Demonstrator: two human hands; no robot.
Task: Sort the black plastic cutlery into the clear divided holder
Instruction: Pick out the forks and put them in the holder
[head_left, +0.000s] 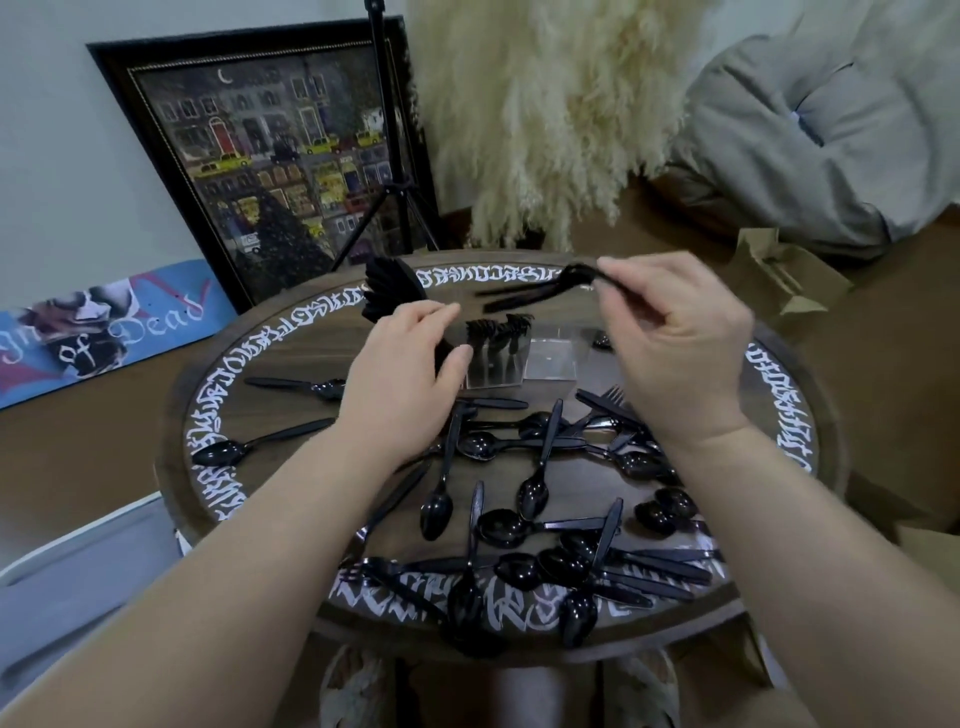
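The clear divided holder (548, 358) stands at the middle back of the round table, with black forks (493, 335) upright in its left compartment. My left hand (402, 379) grips the holder's left side, thumb on its front; a fan of black cutlery (392, 291) rises behind this hand. My right hand (675, 343) is raised above the holder's right side and pinches a small bunch of black cutlery (530, 293) by one end, the pieces pointing left. Several loose black spoons (501, 527), forks and knives lie scattered over the table's near half.
The round dark table (291, 332) has white lettering round its rim. A framed picture (270, 150) and a tripod (389, 171) lean behind it. A fluffy cream throw (545, 114), a grey cushion (831, 130) and a cardboard box (779, 275) lie at the back right.
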